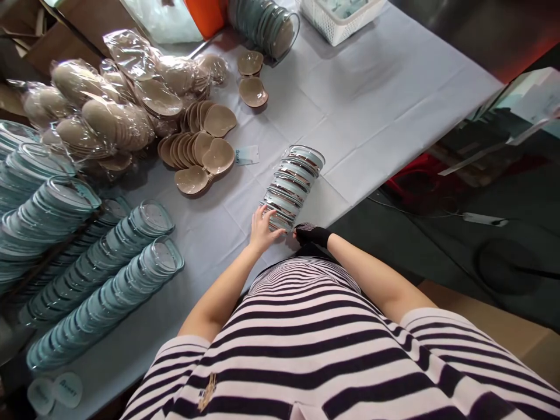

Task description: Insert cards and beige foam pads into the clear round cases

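Observation:
A short row of clear plastic packs [292, 184] with teal inserts lies on its side on the pale blue tablecloth [376, 99], running from the table's near edge toward the middle. My bare left hand [263, 228] presses its fingers against the near left end of that row. My right hand [311, 234] wears a black glove and touches the row's near right end at the table edge. Both hands bracket the row's closest pack.
Long rows of teal-lidded packs [105, 274] fill the left side. Beige cup-shaped pads [203, 149] lie loose in the middle, with bagged ones [100, 99] behind. A white basket [339, 17] and another pack row [266, 23] stand at the far edge.

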{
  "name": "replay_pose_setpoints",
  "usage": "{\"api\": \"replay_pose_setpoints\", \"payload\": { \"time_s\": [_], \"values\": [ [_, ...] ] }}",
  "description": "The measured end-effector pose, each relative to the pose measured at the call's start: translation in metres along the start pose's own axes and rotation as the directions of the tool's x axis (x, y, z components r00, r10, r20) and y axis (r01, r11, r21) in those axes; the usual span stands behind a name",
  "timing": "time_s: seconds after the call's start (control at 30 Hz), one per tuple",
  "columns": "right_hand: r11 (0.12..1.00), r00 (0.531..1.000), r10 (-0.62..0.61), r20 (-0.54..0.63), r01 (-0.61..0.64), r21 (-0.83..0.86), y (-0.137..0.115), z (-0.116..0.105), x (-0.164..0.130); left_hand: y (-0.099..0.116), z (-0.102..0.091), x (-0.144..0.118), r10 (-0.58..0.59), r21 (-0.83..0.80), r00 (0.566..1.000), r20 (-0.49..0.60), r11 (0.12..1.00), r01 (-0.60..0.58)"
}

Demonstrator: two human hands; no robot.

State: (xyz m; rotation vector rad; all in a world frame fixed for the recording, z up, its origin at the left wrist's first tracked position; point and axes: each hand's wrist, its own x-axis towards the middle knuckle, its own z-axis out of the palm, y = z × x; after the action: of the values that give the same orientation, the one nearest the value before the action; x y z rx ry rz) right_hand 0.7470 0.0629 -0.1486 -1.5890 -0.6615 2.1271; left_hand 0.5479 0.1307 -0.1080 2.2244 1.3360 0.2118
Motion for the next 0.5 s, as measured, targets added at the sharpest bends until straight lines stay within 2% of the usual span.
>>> {"api": "replay_pose_setpoints", "payload": {
  "time_s": [0.1, 0.23, 0.4, 0.5],
  "values": [
    [1.0, 1.0, -0.004, -0.016, 0.004, 0.013, 0.002, 0.002, 0.0, 0.006, 0.016, -0.01, 0.074, 0.129, 0.997, 0.035, 0.989, -0.078],
    [1.0, 1.0, -0.016, -0.026, 0.016, 0.013, 0.004, 0.002, -0.001, 0.012, 0.03, -0.016, 0.216, 0.19, 0.975, 0.06, 0.956, -0.223],
    [0.999, 0.999, -0.049, 0.018, 0.049, -0.005, 0.004, 0.0, 0.001, 0.003, 0.029, -0.014, 0.33, 0.191, 0.938, 0.108, 0.919, -0.345],
    [0.997, 0.996, -0.073, 0.041, 0.074, -0.02, 0.004, -0.002, 0.005, 0.0, 0.023, -0.011, 0.359, 0.216, 0.922, 0.144, 0.898, -0.383]
  ]
}}
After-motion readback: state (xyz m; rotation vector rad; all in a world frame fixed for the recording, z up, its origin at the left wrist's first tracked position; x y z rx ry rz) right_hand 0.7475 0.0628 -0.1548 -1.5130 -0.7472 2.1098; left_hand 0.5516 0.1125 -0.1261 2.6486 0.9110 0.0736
